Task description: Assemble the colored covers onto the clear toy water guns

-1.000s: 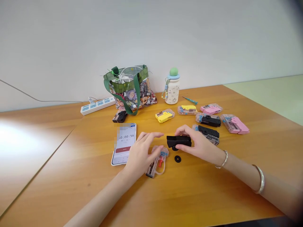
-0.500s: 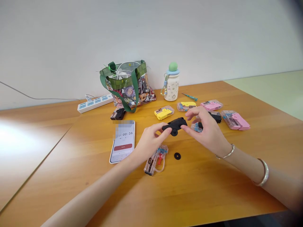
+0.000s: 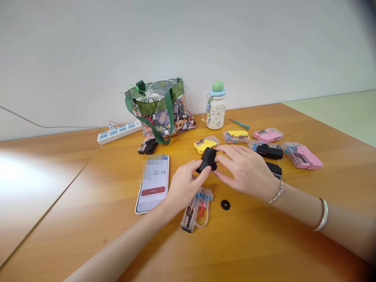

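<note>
Black plastic toy (image 3: pixel 208 159), long axis running forward, sits pinched at its near end by the left hand (image 3: pixel 185 186), while the right hand (image 3: pixel 246 172) presses spread fingers against its side.

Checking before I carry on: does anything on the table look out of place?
Yes: a flat black ring lies loose on the wooden table, outside any clear package. It looks odd because it sits apart from the black plastic piece held between the left hand and right hand.
</note>
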Tool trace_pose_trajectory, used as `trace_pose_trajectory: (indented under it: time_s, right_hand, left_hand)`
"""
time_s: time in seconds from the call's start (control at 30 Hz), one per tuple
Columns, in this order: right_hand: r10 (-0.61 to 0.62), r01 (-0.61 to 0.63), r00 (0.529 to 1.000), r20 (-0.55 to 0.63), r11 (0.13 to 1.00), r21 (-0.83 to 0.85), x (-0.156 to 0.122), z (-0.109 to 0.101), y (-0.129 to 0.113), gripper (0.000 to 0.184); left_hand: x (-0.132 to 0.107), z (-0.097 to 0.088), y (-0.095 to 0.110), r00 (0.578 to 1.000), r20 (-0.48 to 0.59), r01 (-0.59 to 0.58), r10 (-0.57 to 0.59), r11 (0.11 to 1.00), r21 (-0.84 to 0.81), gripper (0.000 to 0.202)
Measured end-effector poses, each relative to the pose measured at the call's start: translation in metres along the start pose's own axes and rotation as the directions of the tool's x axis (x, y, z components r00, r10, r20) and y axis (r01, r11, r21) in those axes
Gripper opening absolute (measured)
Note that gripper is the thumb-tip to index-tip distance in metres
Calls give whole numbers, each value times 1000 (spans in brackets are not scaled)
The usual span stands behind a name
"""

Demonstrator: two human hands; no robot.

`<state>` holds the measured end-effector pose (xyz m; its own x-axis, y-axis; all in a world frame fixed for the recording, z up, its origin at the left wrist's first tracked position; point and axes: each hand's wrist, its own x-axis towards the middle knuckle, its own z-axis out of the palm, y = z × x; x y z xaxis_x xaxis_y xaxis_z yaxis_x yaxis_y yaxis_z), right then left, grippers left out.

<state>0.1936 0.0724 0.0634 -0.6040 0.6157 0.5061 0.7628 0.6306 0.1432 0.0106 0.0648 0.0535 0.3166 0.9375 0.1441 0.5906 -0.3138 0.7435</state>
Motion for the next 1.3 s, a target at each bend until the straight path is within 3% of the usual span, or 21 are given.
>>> trace_pose_trajectory:
  time_s: [0.13,0.3,0.7,0.9,1.3]
  right_hand:
    - [-9,9,1000,8,999,-41,5,0,-9,18]
    - [75,-72,996,49,996,-60,2,-1,-16,10]
    - [90,-67,993,80,966,-251,2,1,-34,6]
    - [52,19,979,195,937,-349,7,-1,-37,7]
    - [33,45,959,282,963,-265,20,-14,-37,7]
  left_hand:
    - [-3,1,2,999,-45,24,-16,985,171,26]
    - [-7,7,6,1000,-31,15,-6,958,286,24]
    - [-7,19,8,995,-90,55,-48,996,71,23]
    - [-7,18,13,995,-90,45,-39,997,63,26]
    - [-7,14,15,990,-140,32,-26,999,41,24]
